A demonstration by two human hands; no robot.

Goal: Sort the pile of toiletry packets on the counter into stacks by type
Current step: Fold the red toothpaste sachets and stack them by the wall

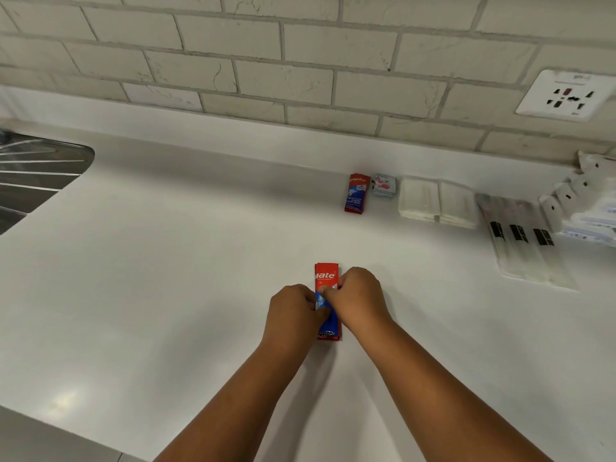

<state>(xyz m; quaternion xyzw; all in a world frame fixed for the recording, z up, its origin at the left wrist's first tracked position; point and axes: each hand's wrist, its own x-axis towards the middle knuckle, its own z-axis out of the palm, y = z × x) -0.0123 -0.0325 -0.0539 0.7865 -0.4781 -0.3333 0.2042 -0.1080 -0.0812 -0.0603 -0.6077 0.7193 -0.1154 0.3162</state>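
toothpaste packets (327,278) between hands | left hand (293,308) gripping | right hand (358,296) gripping

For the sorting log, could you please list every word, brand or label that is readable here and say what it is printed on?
"gate": white letters on the red toothpaste packets held by the left hand and right hand.
"Maximum Cavity Protection": on the far toothpaste stack; its red top is too tilted to read.
Small pink-printed packet, dark labels on the clear sleeves, wall socket: print too small or blurred.
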